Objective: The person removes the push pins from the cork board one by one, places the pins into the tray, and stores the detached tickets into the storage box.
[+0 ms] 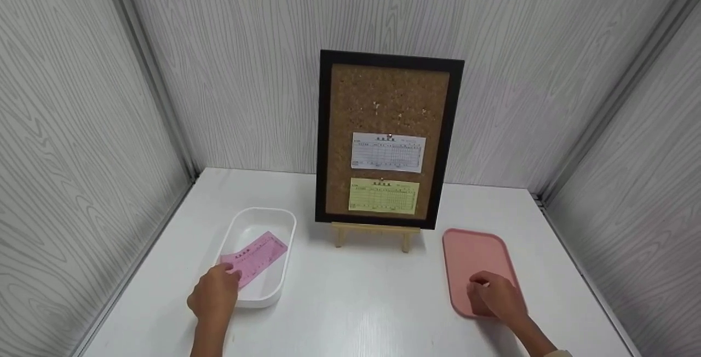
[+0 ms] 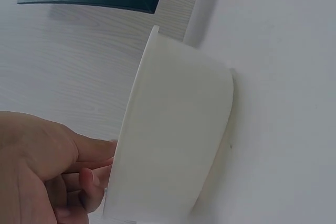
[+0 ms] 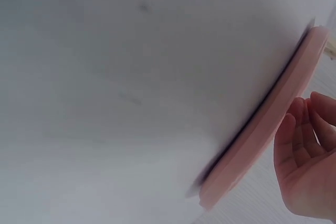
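Note:
At the left, a white plastic basin (image 1: 280,280) holds a pink printed form slip (image 1: 254,258). My left hand (image 1: 215,291) reaches over the basin's near left rim and pinches the slip's lower left end. In the left wrist view, the basin wall (image 2: 170,129) hides the slip and the fingertips of the left hand (image 2: 50,169). My right hand (image 1: 497,298) is over the near part of a pink tray (image 1: 473,253), fingers bent and fingertips close together. A tiny pale spot shows at those fingertips; what it is cannot be told. The tray rim (image 3: 262,124) partly screens them in the right wrist view.
A black-framed cork board (image 1: 391,88) stands on a small wooden easel (image 1: 378,227) at the back middle. Pinned to it are a white form slip (image 1: 388,153) and, below, a yellow one (image 1: 382,197). Pale wood-grain panels (image 1: 263,72) enclose the white table (image 1: 350,302).

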Demonstrator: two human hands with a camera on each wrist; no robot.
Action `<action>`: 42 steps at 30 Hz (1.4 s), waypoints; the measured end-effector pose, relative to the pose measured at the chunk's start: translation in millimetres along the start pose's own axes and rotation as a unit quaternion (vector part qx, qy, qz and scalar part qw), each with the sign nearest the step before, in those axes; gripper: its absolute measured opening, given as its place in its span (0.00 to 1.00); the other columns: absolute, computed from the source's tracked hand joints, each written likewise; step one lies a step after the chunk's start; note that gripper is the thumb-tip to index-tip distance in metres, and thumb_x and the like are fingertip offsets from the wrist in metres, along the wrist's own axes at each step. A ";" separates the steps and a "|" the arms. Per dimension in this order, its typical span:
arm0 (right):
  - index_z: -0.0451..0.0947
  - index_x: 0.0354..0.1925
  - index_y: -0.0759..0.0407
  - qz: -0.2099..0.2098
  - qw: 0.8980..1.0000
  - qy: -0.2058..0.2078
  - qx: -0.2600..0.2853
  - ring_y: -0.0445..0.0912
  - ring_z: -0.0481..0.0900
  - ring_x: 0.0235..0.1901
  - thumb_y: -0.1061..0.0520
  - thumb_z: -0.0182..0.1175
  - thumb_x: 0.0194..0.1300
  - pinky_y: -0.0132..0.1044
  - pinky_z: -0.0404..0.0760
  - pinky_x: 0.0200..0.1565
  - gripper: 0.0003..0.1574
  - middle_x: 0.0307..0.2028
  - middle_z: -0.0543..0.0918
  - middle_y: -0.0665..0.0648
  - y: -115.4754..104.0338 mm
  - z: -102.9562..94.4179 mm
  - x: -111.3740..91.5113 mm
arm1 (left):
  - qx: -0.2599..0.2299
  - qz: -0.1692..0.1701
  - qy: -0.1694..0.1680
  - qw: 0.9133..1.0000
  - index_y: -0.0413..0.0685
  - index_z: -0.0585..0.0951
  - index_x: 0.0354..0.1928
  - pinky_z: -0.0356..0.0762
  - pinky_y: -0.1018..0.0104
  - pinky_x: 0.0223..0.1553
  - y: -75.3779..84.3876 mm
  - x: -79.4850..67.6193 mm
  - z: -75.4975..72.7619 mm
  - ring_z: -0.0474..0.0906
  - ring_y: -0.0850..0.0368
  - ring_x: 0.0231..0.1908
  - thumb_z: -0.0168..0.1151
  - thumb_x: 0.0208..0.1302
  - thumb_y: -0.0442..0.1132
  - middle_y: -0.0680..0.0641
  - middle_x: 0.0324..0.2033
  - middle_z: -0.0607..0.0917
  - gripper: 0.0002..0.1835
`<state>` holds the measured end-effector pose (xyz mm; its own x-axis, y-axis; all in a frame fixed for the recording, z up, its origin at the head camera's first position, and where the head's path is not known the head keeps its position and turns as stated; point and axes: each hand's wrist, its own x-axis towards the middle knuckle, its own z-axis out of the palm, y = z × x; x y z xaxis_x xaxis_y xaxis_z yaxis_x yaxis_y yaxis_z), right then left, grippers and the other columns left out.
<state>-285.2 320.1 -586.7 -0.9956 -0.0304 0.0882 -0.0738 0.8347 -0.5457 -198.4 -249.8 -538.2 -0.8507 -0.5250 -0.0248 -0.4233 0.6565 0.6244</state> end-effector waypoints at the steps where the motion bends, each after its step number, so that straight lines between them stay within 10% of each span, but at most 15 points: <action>1: 0.87 0.41 0.58 -0.005 1.000 0.005 0.002 0.47 0.84 0.41 0.63 0.63 0.64 0.46 0.82 0.46 0.08 0.39 0.89 0.54 -1.7 -1.3 0.3 | -0.004 0.006 0.001 1.000 0.40 0.80 0.59 0.71 0.41 0.43 1.5 -0.5 0.6 0.82 0.31 0.50 0.58 0.72 0.41 0.33 0.55 0.84 0.19; 19: 0.83 0.54 0.57 -0.076 0.991 0.087 0.072 0.46 0.79 0.38 0.58 0.62 0.71 0.32 0.79 0.36 0.15 0.44 0.86 0.55 -58.3 -24.3 15.2 | -0.112 0.142 0.062 0.982 0.51 0.84 0.56 0.73 0.56 0.34 77.6 17.4 41.4 0.84 0.50 0.37 0.62 0.69 0.47 0.50 0.45 0.90 0.17; 42: 0.84 0.51 0.57 -0.162 0.971 0.160 0.069 0.48 0.81 0.37 0.58 0.64 0.70 0.43 0.77 0.38 0.12 0.43 0.87 0.55 -155.1 -46.0 65.8 | -0.223 0.219 0.019 0.950 0.54 0.82 0.59 0.78 0.49 0.49 208.8 57.5 70.2 0.82 0.50 0.52 0.64 0.70 0.48 0.49 0.50 0.86 0.19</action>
<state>-336.7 213.9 -457.9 -0.8515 -0.0885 0.5168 -0.4096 0.7274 -0.5505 -357.6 -104.9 -464.1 -0.8992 -0.2788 0.3374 0.1508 0.5262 0.8369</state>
